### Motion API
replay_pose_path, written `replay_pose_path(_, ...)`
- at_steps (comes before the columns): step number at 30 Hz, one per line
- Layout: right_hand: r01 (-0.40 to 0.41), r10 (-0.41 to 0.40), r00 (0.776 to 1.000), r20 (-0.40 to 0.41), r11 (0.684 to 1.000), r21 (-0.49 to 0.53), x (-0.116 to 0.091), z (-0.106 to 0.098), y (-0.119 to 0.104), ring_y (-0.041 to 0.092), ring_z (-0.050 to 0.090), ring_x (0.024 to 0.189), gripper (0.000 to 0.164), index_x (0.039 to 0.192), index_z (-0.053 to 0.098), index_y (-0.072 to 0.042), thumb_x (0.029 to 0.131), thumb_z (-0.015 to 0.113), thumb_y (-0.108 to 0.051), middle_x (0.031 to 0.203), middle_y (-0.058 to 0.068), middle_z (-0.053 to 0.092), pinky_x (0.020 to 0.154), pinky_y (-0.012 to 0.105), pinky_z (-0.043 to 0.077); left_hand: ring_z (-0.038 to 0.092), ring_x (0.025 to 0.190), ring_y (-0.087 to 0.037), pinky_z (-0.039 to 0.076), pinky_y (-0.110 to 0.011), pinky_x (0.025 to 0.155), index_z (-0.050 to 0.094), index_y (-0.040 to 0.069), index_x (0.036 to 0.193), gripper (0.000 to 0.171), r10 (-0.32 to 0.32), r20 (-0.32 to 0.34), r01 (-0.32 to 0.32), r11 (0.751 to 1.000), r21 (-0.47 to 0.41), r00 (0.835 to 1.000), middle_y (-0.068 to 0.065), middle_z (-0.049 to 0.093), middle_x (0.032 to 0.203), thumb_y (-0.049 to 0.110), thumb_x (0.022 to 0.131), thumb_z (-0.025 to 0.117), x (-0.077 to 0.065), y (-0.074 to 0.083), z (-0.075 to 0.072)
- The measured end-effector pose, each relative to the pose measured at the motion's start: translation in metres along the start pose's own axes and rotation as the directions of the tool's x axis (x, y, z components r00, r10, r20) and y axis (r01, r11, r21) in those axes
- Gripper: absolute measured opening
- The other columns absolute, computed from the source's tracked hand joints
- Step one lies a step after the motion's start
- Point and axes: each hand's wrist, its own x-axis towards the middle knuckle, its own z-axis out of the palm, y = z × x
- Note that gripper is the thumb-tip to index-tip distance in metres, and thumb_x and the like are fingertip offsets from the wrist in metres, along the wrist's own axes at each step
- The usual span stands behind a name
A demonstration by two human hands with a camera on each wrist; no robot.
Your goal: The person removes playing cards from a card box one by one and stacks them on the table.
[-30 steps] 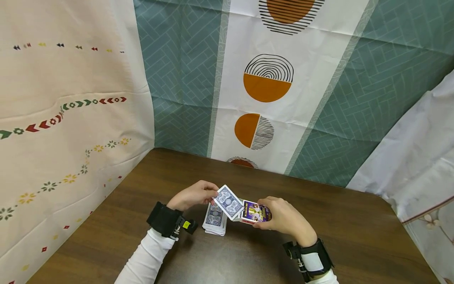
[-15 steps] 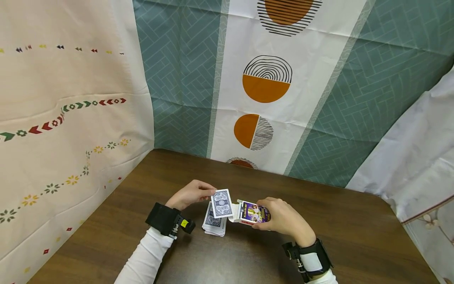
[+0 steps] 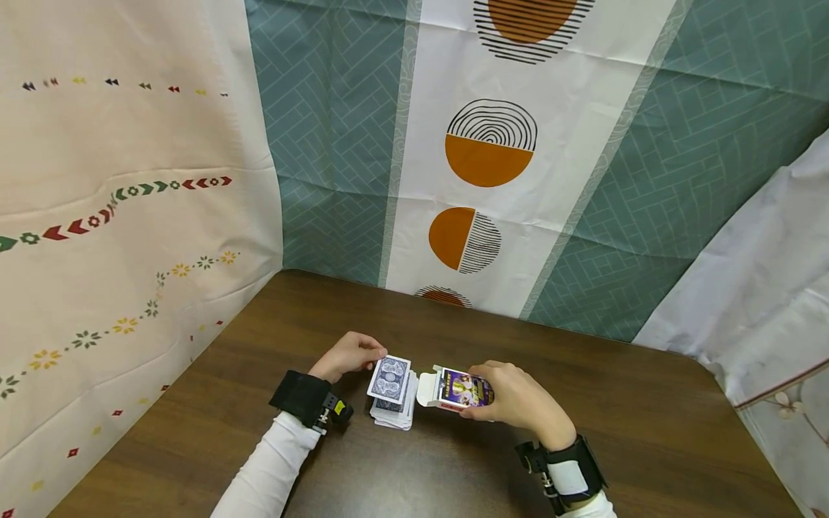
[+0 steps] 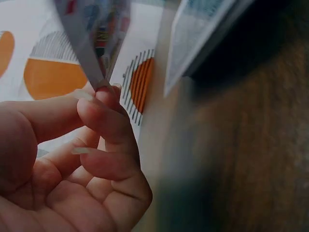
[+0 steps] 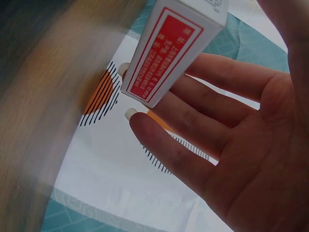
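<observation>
My left hand (image 3: 350,354) pinches a blue-backed playing card (image 3: 391,378) at its corner, back side up. The card overlaps a stack of playing cards (image 3: 393,420) on the table. Thumb and fingertips meet at the tip of this card (image 4: 87,53) in the left wrist view, where its colourful face partly shows; the stack (image 4: 200,34) is to its right. My right hand (image 3: 518,396) grips a purple card box (image 3: 466,388) whose flap (image 3: 427,389) hangs open towards the stack. The right wrist view shows the box's red-labelled side (image 5: 166,55) with fingers behind it.
Both hands are over a brown wooden table (image 3: 648,424). A patterned teal and white cloth (image 3: 337,144) hangs behind it, with a cream cloth (image 3: 129,216) along the left and a white one (image 3: 771,273) at the right.
My left hand has drawn the card away from the box, left and down over the stack, and the card has turned more upright. The box's open flap is now uncovered. My right hand stays put.
</observation>
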Motion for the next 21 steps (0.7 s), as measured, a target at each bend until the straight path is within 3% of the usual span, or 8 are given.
replay_pose_path(8, -0.012, 0.012, 1.000, 0.007, 1.000, -0.003, 0.001, 0.000, 0.000, 0.010, 0.058, 0.082, 0.058, 0.111, 0.067, -0.005, 0.070, 0.084, -0.043, 0.099, 0.002, 0.068, 0.074, 0.030, 0.051, 0.051, 0.058, -0.009, 0.040, -0.021, 0.055, 0.071, -0.006, 0.096, 0.014, 0.013, -0.035, -0.011, 0.999, 0.049, 0.999, -0.002, 0.061, 0.074, 0.005, 0.091, 0.062, 0.003, -0.007, 0.009)
replay_pose_path(21, -0.035, 0.035, 0.999, 0.029, 0.999, 0.009, 0.001, 0.001, 0.000, 0.010, 0.056, 0.081, 0.059, 0.111, 0.067, -0.005, 0.070, 0.084, -0.043, 0.097, 0.001, 0.068, 0.073, 0.029, 0.050, 0.055, 0.058, -0.012, 0.040, -0.022, 0.052, 0.072, 0.001, 0.083, 0.010, 0.030, -0.128, 0.003, 0.969, 0.247, 0.991, -0.004, 0.062, 0.070, 0.010, 0.087, 0.070, 0.001, -0.007, 0.015)
